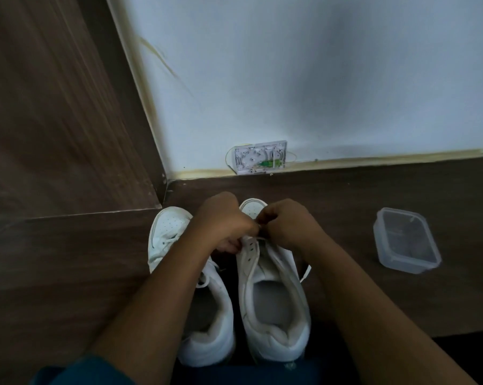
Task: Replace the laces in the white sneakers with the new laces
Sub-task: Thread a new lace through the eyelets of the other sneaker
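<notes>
Two white sneakers stand side by side on the dark wooden surface, toes pointing away from me. The left sneaker point(173, 245) still carries a white lace. The right sneaker point(273, 301) lies open, its eyelets mostly bare near the tongue. My left hand point(220, 223) and my right hand point(287, 226) meet over the right sneaker's front eyelets, each pinching a white lace point(258, 232) there. A loose lace end point(305, 273) hangs off the right sneaker's outer side.
A clear plastic container point(405, 240) sits on the surface to the right. A small white wall box point(261, 157) with a green part is fixed low on the white wall. A wooden panel point(54, 107) rises at the left.
</notes>
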Tool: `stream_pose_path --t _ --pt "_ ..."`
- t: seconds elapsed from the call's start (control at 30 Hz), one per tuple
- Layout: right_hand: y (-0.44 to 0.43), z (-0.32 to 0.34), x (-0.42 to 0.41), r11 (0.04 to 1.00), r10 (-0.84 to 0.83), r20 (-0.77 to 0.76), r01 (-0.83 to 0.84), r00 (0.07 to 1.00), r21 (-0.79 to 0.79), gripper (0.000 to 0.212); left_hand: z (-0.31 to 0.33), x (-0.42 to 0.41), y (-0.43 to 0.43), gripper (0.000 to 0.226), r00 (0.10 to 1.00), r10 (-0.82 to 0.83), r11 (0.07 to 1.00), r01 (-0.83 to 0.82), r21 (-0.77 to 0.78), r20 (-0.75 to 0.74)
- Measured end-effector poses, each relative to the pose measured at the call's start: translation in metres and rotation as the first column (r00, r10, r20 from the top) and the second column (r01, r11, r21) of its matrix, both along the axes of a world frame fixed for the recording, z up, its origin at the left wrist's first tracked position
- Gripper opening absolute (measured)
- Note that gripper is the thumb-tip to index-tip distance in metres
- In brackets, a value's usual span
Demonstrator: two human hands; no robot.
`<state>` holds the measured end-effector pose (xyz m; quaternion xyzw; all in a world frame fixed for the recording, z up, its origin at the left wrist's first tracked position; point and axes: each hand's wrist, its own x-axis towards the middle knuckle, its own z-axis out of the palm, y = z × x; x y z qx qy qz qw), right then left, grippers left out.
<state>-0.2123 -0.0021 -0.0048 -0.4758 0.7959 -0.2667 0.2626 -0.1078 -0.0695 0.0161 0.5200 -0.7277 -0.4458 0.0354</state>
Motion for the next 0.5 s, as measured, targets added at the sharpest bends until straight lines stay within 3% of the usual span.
stream_pose_path --t 0.3,0.5 --pt "0.005 0.009 0.000 1.000 -0.023 0.293 0.020 0.956 0.014 0.030 -0.005 0.009 -0.004 0.005 0.983 0.101 0.992 -0.089 0.086 -0.151" --pt "-0.002 0.008 0.010 0.999 -0.048 0.130 0.045 0.990 0.024 0.010 -0.006 0.010 -0.005 0.007 0.983 0.097 0.994 -0.086 0.073 -0.157"
